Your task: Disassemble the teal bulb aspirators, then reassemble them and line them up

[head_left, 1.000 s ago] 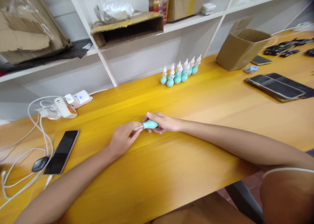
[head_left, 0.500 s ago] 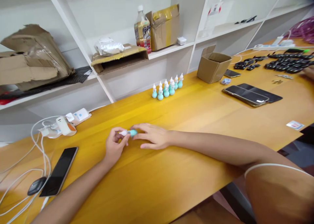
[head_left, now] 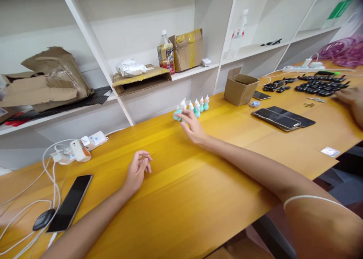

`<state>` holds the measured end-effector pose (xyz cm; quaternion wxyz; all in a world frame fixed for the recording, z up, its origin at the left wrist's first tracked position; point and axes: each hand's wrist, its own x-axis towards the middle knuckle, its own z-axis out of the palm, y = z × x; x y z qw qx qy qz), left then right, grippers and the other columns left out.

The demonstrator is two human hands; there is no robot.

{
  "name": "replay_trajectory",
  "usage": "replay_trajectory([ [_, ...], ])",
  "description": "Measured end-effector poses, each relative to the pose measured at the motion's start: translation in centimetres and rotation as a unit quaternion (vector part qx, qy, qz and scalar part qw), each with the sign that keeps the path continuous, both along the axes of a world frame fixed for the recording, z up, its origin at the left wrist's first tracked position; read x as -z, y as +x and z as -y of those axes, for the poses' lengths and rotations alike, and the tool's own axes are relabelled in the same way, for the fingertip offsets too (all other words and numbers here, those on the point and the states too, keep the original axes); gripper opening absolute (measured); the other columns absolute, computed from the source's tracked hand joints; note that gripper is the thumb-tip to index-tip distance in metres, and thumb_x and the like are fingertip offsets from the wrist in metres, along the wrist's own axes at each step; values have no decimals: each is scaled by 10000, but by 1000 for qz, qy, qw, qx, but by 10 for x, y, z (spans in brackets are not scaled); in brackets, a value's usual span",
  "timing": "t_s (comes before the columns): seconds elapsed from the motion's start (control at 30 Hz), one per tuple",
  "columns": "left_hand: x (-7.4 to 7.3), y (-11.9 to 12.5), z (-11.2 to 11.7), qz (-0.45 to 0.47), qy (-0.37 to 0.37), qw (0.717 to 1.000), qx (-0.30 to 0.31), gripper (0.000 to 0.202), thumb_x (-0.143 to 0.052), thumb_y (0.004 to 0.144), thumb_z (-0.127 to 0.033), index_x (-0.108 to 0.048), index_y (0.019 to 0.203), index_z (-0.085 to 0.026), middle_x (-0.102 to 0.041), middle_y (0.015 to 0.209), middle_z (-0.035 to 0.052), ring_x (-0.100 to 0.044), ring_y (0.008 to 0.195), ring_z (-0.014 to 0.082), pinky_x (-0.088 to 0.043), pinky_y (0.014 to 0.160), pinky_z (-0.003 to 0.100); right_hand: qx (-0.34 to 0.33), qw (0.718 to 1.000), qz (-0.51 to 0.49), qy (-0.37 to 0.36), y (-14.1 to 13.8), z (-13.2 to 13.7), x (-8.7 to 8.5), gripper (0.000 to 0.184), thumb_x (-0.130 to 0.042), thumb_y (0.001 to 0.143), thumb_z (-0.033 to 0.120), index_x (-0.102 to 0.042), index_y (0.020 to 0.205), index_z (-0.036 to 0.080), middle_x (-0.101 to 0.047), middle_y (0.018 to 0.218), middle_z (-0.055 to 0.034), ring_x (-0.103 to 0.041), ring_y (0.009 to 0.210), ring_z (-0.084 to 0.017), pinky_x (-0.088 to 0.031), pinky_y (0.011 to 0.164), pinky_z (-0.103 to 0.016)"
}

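Observation:
My right hand [head_left: 192, 126] is stretched far out over the yellow table [head_left: 215, 183], its fingertips pinching a teal bulb with a white tip [head_left: 178, 112] at the left end of a row of several like bulbs [head_left: 200, 105] standing near the shelf. My left hand [head_left: 137, 170] rests on the table nearer to me, fingers loosely curled and apart, holding nothing.
A black phone [head_left: 69, 203], a dark mouse [head_left: 42, 219], white cables and a charger block [head_left: 76, 152] lie at the left. An open cardboard box [head_left: 240, 89], phones [head_left: 279, 118] and several small black parts [head_left: 317, 86] are at the right, where another person's hand [head_left: 351, 100] works. Shelves stand behind.
My right hand has carried the teal bulb from in front of me out to the row. My left hand let go of its tip and stayed put. The view tilted up.

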<state>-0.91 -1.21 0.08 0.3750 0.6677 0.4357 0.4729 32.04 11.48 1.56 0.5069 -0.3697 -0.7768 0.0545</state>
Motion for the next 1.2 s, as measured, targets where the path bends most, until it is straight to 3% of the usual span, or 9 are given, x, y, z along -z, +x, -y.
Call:
replay_trajectory([
  [0.13,1,0,0,-11,-6,1000,15,348,-592,1084,-544,-569,1196,-215,-677,1019,19,-626,603,101,-524,624,270,148,989,9,23,57,-34,3,546,-365,1127,429,-649,1545,221,-491,1493,-206,-512,1467,-332,-445,1274,-566],
  [0.27,2,0,1,-23,-4,999,27,310,-583,1093,-509,-577,1181,-212,-669,1003,17,-629,613,104,-516,634,274,229,972,42,15,107,-54,21,557,-435,1076,371,-665,1529,141,-506,1465,-237,-549,1407,-343,-486,1230,-520],
  [0.43,3,0,2,-42,-1,998,43,233,-560,1105,-435,-576,1180,-215,-664,988,8,-630,625,107,-506,644,276,318,946,36,-45,119,-65,37,579,-451,1047,343,-628,1553,125,-517,1438,-256,-555,1354,-371,-497,1189,-562],
  [0.6,3,-1,2,-58,-5,997,53,172,-545,1108,-367,-575,1178,-213,-665,995,11,-631,640,108,-517,669,286,324,935,116,-91,110,-67,42,569,-432,1073,384,-635,1539,128,-506,1433,-260,-535,1347,-355,-495,1185,-520],
  [0.83,3,-1,3,-81,-13,995,65,160,-533,1103,-347,-570,1187,-216,-670,984,9,-624,649,109,-524,685,285,325,926,145,-124,112,-73,52,560,-409,1083,466,-677,1469,162,-514,1430,-235,-518,1331,-397,-497,1180,-570],
  [1.2,2,2,6,-99,-18,992,81,160,-543,1085,-341,-555,1183,-215,-672,985,10,-622,635,93,-524,654,260,292,934,170,-116,120,-89,69,553,-417,1074,509,-718,1379,158,-553,1404,-232,-478,1394,-438,-429,1240,-630],
])
